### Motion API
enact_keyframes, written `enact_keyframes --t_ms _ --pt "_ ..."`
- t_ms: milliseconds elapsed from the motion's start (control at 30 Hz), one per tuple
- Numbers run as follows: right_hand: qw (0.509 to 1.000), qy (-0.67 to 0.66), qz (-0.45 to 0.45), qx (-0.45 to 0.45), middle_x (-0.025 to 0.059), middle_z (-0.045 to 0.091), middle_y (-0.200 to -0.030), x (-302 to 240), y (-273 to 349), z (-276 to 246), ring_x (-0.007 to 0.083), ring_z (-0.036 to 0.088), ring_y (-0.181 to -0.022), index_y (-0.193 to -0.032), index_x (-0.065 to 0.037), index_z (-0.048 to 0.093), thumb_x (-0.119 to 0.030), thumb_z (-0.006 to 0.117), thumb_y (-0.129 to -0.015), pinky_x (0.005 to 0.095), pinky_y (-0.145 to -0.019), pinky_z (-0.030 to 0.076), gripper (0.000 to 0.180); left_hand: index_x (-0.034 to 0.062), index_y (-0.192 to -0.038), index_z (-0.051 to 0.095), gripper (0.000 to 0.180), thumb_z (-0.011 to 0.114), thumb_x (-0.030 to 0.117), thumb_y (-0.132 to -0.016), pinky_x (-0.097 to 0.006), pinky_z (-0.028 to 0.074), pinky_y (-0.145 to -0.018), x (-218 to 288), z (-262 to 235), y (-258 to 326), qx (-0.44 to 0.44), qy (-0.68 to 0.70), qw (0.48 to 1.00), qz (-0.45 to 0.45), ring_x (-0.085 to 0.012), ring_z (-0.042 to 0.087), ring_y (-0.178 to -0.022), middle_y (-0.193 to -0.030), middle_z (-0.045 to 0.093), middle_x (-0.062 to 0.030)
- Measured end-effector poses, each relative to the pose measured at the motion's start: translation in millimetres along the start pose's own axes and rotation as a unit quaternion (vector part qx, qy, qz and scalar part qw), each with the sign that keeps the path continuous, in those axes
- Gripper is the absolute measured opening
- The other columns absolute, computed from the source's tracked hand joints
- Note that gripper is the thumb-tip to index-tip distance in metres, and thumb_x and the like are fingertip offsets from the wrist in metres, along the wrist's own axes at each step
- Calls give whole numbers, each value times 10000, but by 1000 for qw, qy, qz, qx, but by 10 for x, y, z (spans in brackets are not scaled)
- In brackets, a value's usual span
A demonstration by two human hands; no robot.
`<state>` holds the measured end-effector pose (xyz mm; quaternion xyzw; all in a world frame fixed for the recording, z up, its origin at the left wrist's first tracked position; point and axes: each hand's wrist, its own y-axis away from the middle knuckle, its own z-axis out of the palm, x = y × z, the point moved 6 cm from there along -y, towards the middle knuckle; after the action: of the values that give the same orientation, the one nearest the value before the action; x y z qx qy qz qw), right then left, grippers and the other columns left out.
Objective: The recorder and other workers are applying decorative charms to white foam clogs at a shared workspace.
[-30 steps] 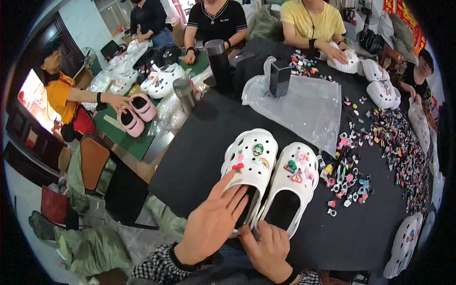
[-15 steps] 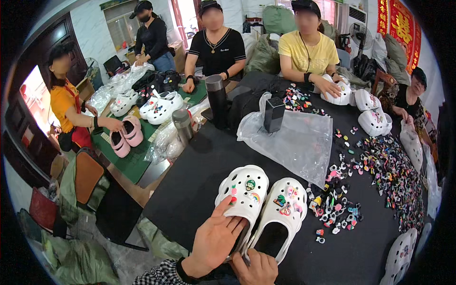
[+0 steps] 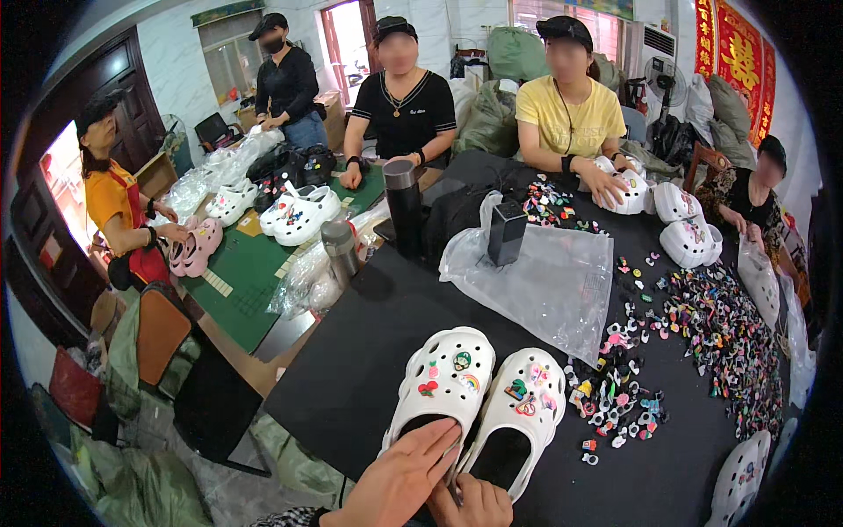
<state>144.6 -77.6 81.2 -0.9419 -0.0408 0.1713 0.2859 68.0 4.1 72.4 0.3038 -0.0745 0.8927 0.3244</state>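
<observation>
Head view: white clog pair (image 3: 479, 395) with colourful charms — left hand (image 3: 399, 479) flat, right hand (image 3: 479, 505) curled at heels.

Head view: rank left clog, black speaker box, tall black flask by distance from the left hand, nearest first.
1. Left clog: under the left hand's fingers, at the near table edge.
2. Black speaker box: mid-table, on the clear plastic bag.
3. Tall black flask: slightly beyond, to the left.
</observation>
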Motion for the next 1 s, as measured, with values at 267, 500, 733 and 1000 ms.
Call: enact_keyframes --t_ms 267,500,733,1000 --pt "1000 6 -8 -6 117 582 -983 -11 -2 -12 246 571 -777 -1070 -80 595 -135 567 -814 344 -667 446 264 -34 -1346 409 418 447 147 -971 -359 256 -1133 -160 -324 -170 21 120 992 -18 -285 346 -1340 -1402 421 -157" --pt "1000 21 -13 2 124 584 -997 -44 18 19 251 575 -792 -1054 -72 596 -110 562 -794 349 -678 452 265 -14 -1243 424 348 505 121 -933 -365 326 -1070 -482 -675 -465 170 176 965 -88 -234 464 -1149 -1181 512 -110" --pt "1000 7 -9 -20 119 590 -982 -15 -55 -16 245 578 -796 -1038 -67 604 -106 561 -785 346 -681 454 260 0 -1231 446 353 554 111 -913 -350 361 -1027 -446 -633 -513 182 194 959 -99 -227 479 -1129 -1161 523 -101" --pt "999 16 -20 -31 121 586 -975 -35 -50 -10 241 581 -800 -1078 -71 606 -81 561 -793 341 -687 460 289 16 -1108 574 213 504 142 -950 -344 392 -990 -301 -429 -489 -36 236 967 -84 -236 520 -1128 -1161 591 -101"
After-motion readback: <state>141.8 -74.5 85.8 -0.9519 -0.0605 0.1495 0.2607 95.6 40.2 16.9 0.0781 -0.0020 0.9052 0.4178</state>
